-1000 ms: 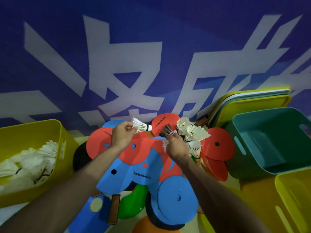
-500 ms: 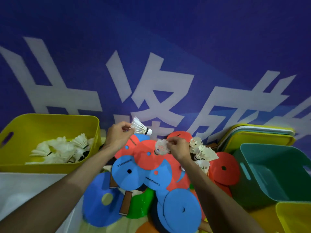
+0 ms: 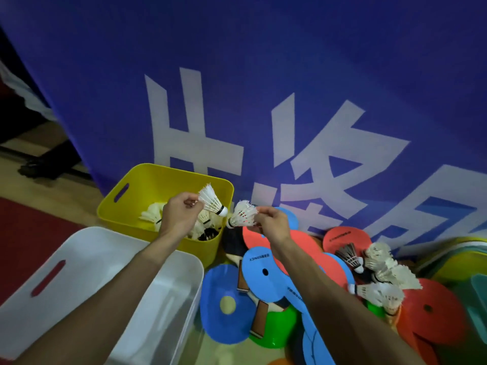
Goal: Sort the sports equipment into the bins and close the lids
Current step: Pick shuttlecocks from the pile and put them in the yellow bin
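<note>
A white shuttlecock (image 3: 213, 201) is pinched by its feathers in the left hand (image 3: 181, 216) above the yellow bin (image 3: 163, 185), in which other shuttlecocks (image 3: 152, 214) are heaped. A second shuttlecock (image 3: 242, 214) is pinched in the right hand (image 3: 272, 223) just beside the bin's rim; the grip seems to be on the feathers.

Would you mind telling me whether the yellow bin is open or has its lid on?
Open: no lid covers the yellow bin, and white shuttlecocks lie visible inside, well below its rim.

Bare forearms (image 3: 126, 280), left hand (image 3: 179, 216), right hand (image 3: 274, 225)
</note>
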`<state>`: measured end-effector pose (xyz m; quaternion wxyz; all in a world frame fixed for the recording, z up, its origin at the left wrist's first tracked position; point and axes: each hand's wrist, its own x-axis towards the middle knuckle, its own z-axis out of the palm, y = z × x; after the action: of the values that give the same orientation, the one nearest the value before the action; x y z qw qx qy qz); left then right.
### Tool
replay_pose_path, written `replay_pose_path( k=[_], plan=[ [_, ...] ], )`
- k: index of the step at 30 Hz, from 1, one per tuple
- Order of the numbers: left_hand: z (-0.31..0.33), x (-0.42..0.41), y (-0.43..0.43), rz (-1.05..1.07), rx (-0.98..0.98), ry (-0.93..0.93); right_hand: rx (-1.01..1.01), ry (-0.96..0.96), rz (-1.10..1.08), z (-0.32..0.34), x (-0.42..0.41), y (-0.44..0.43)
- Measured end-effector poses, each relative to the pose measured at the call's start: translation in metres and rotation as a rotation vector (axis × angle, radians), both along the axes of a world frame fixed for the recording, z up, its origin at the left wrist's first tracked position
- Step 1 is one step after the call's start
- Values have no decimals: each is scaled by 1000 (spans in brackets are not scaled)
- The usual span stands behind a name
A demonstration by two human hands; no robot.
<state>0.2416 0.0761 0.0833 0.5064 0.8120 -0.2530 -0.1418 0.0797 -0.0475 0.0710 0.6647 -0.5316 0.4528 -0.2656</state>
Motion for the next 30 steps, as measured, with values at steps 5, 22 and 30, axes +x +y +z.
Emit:
replay_pose_path(
  k=[5, 22, 30],
  plan=[
    [-4, 40, 26, 112, 7, 3, 46, -30, 44, 1, 40, 8],
    [-11, 62, 11, 32, -72, 111, 75, 46, 113, -15, 88, 7],
    [6, 29, -13, -51, -97, 90, 68, 31, 102, -8, 63, -8]
  ],
)
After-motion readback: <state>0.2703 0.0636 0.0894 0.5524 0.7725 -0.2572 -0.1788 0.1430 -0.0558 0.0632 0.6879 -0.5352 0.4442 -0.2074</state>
